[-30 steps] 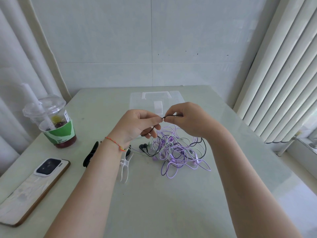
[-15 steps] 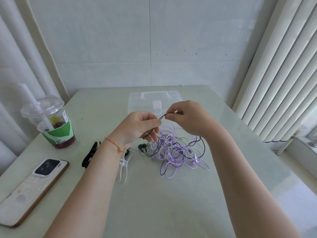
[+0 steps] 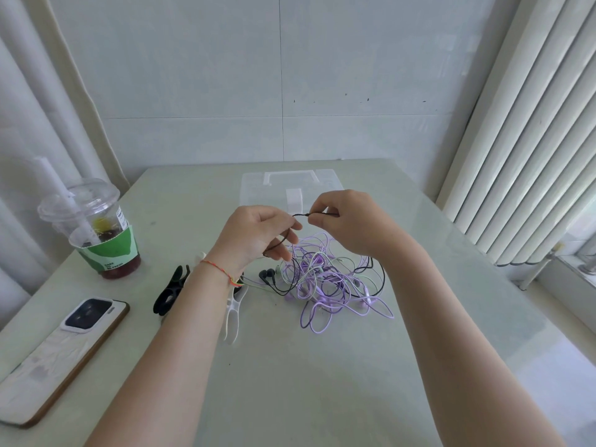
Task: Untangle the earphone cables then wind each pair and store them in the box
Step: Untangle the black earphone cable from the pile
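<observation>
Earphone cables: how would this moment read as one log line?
step: untangling | left hand: pinches black cable | right hand: pinches black cable | tangle: on table | box: closed

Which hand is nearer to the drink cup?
Left. The left hand is right of the drink cup, above the table; the right hand is farther right.
</observation>
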Demonstrator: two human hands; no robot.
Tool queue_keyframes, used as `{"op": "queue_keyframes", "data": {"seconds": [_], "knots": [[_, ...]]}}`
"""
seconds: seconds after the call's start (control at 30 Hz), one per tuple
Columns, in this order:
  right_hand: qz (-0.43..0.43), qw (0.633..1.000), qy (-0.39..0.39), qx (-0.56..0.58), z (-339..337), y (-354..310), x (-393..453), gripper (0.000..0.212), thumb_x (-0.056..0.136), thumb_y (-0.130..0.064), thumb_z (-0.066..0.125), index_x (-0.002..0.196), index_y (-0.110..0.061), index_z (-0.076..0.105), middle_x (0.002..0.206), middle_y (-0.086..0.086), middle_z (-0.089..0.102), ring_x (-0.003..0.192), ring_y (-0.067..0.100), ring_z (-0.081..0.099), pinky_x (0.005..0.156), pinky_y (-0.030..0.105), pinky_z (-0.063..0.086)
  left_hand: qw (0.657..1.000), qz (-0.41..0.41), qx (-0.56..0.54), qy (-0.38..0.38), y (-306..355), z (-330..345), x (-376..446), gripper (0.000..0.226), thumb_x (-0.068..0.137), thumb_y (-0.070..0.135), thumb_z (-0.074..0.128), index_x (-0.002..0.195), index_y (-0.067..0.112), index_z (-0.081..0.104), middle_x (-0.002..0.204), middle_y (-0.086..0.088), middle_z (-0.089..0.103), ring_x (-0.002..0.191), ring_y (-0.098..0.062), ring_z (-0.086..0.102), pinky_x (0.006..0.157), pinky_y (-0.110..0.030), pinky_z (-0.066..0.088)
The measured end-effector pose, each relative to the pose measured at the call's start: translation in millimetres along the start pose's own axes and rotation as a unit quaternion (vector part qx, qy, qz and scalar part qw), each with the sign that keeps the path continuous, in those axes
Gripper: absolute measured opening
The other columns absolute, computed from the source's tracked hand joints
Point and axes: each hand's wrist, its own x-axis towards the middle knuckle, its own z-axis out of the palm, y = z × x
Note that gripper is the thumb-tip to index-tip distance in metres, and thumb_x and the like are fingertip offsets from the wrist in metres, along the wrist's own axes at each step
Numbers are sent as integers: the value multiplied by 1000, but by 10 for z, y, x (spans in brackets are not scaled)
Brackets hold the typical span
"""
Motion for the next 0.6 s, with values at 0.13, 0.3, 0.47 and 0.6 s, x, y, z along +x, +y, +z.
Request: {"op": "queue_keyframes", "data": {"seconds": [0.13,0.3,0.47,0.6], "knots": [[2,1000,1,-2,-6,2,3,10,93,-29,59,90,-22,66,68,-7,53,57,8,45,52,25,34,998,18,45,41,-4,27,8,18,87,1,57,82,10,73,67,-4,72,49,-24,65,48,-22,49],[3,1000,1,-3,-13,2,-1,10,93,-30,59,87,-25,64,68,-8,53,56,6,45,52,25,33,998,35,40,33,22,28,1,11,89,3,61,92,8,70,70,-6,73,49,-24,64,46,-22,48],[-1,1000,3,-5,-20,3,-1,10,93,-30,59,87,-24,65,68,-8,53,58,7,46,52,25,33,998,38,38,15,40,1,-4,4,89,9,65,86,9,63,71,-10,72,53,-28,65,46,-22,45],[-3,1000,7,-19,-19,8,-1,10,93,-30,60,89,-23,66,68,-11,50,60,4,45,53,24,33,995,60,77,20,9,-9,13,9,85,5,68,81,11,63,69,-7,70,53,-25,66,46,-24,46]]}}
